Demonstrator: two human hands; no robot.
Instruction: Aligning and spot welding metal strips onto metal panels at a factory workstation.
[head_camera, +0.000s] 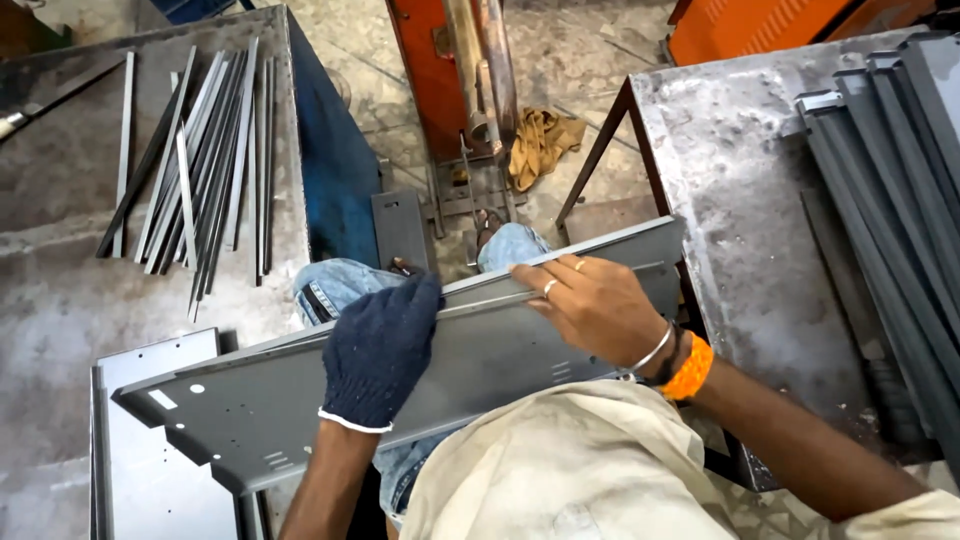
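Both hands, gloved left hand (378, 350) and bare right hand (597, 308), clamped on the grey metal panel (470, 365).

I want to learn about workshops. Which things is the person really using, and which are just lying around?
In use: grey metal panel, thin metal strip, gloved left hand, bare right hand.

Lying about: loose strips on the table, stacked channels, yellow rag, orange machine.
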